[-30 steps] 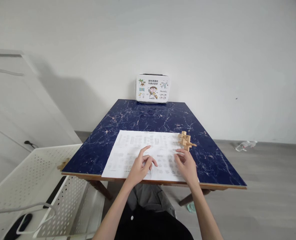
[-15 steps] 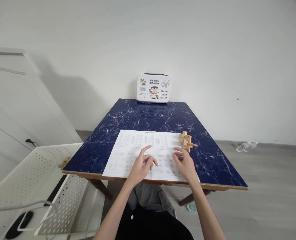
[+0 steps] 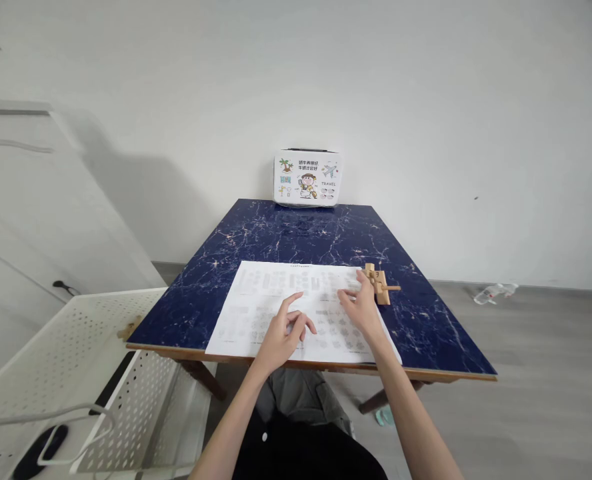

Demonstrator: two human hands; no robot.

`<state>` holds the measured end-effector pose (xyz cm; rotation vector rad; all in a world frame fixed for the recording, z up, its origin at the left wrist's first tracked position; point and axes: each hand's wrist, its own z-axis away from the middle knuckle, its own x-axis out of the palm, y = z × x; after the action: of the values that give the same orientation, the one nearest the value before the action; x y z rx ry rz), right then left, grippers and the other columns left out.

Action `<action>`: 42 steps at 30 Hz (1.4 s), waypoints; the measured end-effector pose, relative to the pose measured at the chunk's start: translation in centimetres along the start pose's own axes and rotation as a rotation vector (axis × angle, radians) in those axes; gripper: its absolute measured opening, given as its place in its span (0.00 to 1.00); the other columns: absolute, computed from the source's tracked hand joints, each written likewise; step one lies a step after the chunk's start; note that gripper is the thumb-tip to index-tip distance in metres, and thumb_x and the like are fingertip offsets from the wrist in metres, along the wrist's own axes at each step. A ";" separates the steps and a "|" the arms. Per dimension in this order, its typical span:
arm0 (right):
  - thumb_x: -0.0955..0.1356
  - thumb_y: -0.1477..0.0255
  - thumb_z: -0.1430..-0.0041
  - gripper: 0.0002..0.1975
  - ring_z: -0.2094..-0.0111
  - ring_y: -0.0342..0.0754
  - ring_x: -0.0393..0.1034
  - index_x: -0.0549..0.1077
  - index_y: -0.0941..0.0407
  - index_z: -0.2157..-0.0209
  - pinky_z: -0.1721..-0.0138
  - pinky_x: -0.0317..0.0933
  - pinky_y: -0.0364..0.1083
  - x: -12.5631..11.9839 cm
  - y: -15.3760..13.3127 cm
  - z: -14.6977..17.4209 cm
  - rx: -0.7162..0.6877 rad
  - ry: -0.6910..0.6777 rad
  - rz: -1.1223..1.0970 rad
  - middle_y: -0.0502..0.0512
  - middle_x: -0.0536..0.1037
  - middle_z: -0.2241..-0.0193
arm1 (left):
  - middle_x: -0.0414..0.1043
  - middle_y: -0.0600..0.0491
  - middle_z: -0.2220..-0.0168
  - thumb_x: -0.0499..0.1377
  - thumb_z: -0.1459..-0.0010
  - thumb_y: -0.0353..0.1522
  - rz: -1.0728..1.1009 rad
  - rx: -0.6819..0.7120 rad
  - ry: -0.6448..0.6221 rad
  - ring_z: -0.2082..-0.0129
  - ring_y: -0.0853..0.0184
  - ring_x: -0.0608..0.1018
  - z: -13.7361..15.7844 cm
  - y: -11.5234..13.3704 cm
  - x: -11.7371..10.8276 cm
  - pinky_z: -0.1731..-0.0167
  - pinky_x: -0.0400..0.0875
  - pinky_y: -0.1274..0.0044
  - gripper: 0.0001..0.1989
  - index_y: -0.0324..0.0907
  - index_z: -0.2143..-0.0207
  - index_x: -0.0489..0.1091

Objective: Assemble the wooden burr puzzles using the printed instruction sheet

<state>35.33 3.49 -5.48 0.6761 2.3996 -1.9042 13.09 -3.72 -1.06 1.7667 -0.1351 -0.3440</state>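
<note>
A white printed sheet with rows of grey diagrams lies along the near edge of the blue marbled table. My left hand rests on the middle of it, fingers apart, holding nothing. At the sheet's right edge my right hand has its fingers spread, one fingertip beside the light wooden puzzle pieces. I cannot tell if that finger touches them. One piece carries a dark mark like a 3, and a thin peg sticks out to the right. My hand hides part of the pieces' left side.
A white case with cartoon prints stands at the table's far edge against the wall. To the left is a white perforated cart with a cable and a dark object. A clear plastic item lies on the floor at right.
My right hand has moved forward and slightly left, with a finger reaching beside the wooden pieces. The pieces have shifted a little to the right. My left hand stays put.
</note>
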 end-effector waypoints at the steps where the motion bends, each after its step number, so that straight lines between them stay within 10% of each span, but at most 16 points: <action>1: 0.70 0.62 0.43 0.45 0.54 0.58 0.79 0.52 0.58 0.29 0.61 0.78 0.53 -0.2 0.2 0.0 0.004 0.019 -0.012 0.76 0.53 0.32 | 0.77 0.52 0.67 0.52 0.28 0.42 -0.003 -0.002 -0.001 0.73 0.67 0.68 0.0 0.0 0.0 0.67 0.65 0.73 0.28 0.42 0.31 0.52; 11: 0.73 0.64 0.48 0.52 0.65 0.52 0.80 0.44 0.51 0.28 0.66 0.80 0.52 -0.7 2.0 -3.1 0.177 0.024 -0.234 0.66 0.70 0.44 | 0.77 0.52 0.67 0.52 0.27 0.42 -0.011 -0.006 -0.018 0.73 0.67 0.68 0.0 0.1 -0.1 0.66 0.64 0.74 0.27 0.42 0.32 0.53; 21: 0.69 0.56 0.39 0.19 0.69 0.51 0.76 0.65 0.52 0.52 0.66 0.75 0.51 -0.8 -1.7 -0.6 0.079 -0.023 -0.262 0.52 0.76 0.69 | 0.78 0.52 0.66 0.51 0.27 0.41 -0.039 0.003 -0.016 0.73 0.68 0.68 0.0 -0.1 -0.1 0.66 0.66 0.73 0.24 0.42 0.34 0.55; 25: 0.66 0.53 0.32 0.17 0.76 0.46 0.65 0.61 0.50 0.64 0.69 0.64 0.45 -1.6 -4.1 3.4 -0.008 -0.282 -0.310 0.43 0.67 0.79 | 0.78 0.51 0.62 0.52 0.27 0.42 -0.084 0.012 0.010 0.67 0.66 0.73 -0.2 -0.5 -0.1 0.60 0.69 0.72 0.23 0.44 0.34 0.58; 30: 0.65 0.57 0.29 0.17 0.75 0.44 0.57 0.56 0.50 0.67 0.72 0.54 0.43 -2.0 -5.8 5.9 -0.103 -0.494 -0.261 0.43 0.62 0.76 | 0.69 0.43 0.41 0.59 0.32 0.41 -0.129 0.108 0.102 0.44 0.57 0.73 -0.5 -1.0 -0.3 0.47 0.70 0.66 0.24 0.46 0.38 0.63; 36: 0.68 0.62 0.31 0.16 0.73 0.44 0.57 0.57 0.51 0.68 0.69 0.54 0.44 -2.0 -7.0 6.6 -0.270 -0.591 0.008 0.43 0.62 0.75 | 0.75 0.46 0.45 0.58 0.31 0.44 -0.010 -0.013 -0.102 0.46 0.57 0.77 -0.3 -0.6 -0.9 0.42 0.69 0.63 0.27 0.46 0.34 0.61; 42: 0.65 0.65 0.29 0.07 0.69 0.47 0.67 0.64 0.51 0.55 0.64 0.63 0.45 -1.3 -6.6 7.1 -0.321 -0.535 -0.039 0.48 0.72 0.68 | 0.73 0.45 0.40 0.61 0.34 0.45 0.078 -0.049 -0.044 0.41 0.54 0.76 -0.2 -0.8 -0.9 0.39 0.68 0.63 0.25 0.45 0.38 0.67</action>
<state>32.53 -4.62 -0.88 0.0840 2.2810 -1.4166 12.20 -3.08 -1.66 1.7010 -0.2247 -0.3270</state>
